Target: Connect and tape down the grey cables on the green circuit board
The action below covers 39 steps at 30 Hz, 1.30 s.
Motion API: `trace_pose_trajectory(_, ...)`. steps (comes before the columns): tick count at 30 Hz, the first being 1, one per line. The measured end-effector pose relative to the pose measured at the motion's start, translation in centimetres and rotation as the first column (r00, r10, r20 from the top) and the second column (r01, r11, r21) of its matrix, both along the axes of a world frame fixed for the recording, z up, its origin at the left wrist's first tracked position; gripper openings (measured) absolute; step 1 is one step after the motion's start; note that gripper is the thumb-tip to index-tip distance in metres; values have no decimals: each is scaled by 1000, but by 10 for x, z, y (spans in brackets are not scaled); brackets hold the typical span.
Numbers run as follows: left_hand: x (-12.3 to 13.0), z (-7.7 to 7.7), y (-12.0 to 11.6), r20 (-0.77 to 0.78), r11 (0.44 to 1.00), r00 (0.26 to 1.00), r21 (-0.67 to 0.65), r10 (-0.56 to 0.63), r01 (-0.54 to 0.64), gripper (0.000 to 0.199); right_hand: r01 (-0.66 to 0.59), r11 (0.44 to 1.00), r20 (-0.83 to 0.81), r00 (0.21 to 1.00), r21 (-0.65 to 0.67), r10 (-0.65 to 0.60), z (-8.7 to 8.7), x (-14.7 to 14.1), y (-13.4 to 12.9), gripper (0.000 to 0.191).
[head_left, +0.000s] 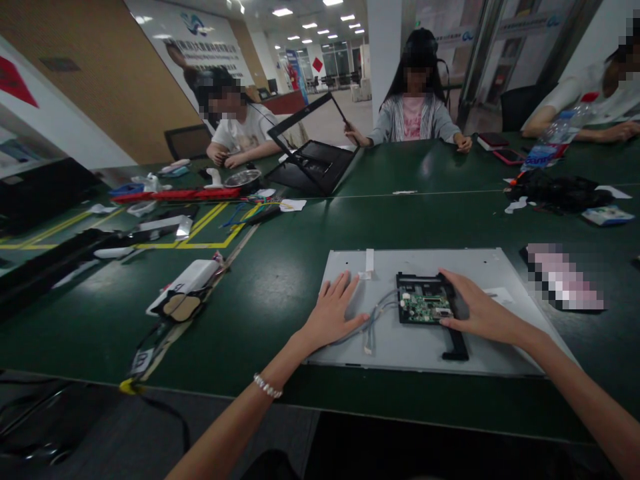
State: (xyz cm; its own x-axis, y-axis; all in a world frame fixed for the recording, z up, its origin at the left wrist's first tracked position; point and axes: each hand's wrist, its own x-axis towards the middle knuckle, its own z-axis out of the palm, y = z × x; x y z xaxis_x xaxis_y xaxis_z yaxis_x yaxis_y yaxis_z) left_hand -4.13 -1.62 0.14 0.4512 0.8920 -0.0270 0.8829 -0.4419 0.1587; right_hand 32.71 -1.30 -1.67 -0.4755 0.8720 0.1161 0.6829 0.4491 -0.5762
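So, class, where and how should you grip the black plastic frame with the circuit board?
Probably by the right end of the black plastic frame, coming from the right and spanning its far and near edges, as the right hand does. Grey cables leave its left side and the green circuit board lies exposed, so both are best avoided.

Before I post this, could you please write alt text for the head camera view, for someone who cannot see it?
The right-hand grip holds a black frame with a green circuit board over a grey panel, while the left-hand grip is spread near grey cables. Three people sit around the green table.
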Motion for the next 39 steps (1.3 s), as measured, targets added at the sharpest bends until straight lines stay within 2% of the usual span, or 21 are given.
trace_pose_trajectory(8, -3, -1, 0, 20, 1000, 1000, 10, -16, 15, 85, -17, 999, -18, 1000, 35, 18, 1, -11, 14, 92)
trace_pose_trajectory(13, -3, 2, 4, 70, 1000, 997, -26, 11, -9, 84, -9, 1000, -17, 1000, 19, 10, -1, -8, 12, 95)
trace_pose_trajectory(18, 6, 24, 40, 219, 988, 965, 27, 143, -153, 57, 23, 1000, 19, 1000, 21, -23, 17, -20, 17, 93)
trace_pose_trajectory(22, 17, 39, 73, 312, 939, 911, 123, 271, -321, 42, -52, 987, 17, 999, 151, 50, 35, -62, 45, 74)
trace_pose_trajectory(26, 18, 28, 84, 389, 918, 877, 155, 283, -365, 27, -215, 944, 110, 975, 249, 193, 37, -116, 74, 45)
trace_pose_trajectory(30, 13, 11, 81, 403, 945, 885, 123, 232, -304, 24, -240, 937, 139, 968, 255, 210, 27, -152, 86, 24)
trace_pose_trajectory(34, 12, 9, 80, 426, 949, 886, 158, 183, -272, 22, -202, 948, 123, 977, 246, 176, 20, -163, 89, 19)
trace_pose_trajectory(39, 16, 10, 80, 441, 947, 890, 222, 115, -233, 21, -108, 959, 42, 994, 260, 101, 29, -149, 89, 18)
